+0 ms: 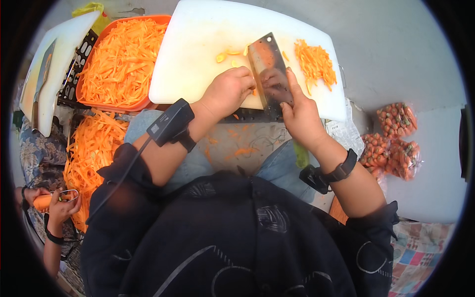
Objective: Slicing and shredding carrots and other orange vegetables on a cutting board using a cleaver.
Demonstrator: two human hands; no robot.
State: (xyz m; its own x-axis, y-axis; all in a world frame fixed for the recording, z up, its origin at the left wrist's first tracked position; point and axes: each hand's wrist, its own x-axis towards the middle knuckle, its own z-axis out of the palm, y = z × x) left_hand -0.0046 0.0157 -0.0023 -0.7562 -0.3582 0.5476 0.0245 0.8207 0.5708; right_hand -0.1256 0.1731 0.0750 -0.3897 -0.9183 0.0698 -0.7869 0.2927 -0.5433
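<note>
My right hand [302,115] grips a cleaver [269,70] with a green handle [301,154], its broad blade lying over the white cutting board [193,48]. Close against the blade's left side, my left hand [232,89] rests on the board with fingers curled; whether they pinch anything is hidden, though a bit of orange shows below them. A few carrot slices [221,57] lie beyond the hand. Carrot shreds [316,64] form a small pile on the board's right part.
Left of the board stands an orange tub [78,87] heaped with carrot shreds. Carrot strips [98,148] pile below it. A knife [45,74] lies on another board [63,41]. At lower left, a co-worker's hands [63,208] hold a carrot and peeler. Bagged carrots [397,120] sit right.
</note>
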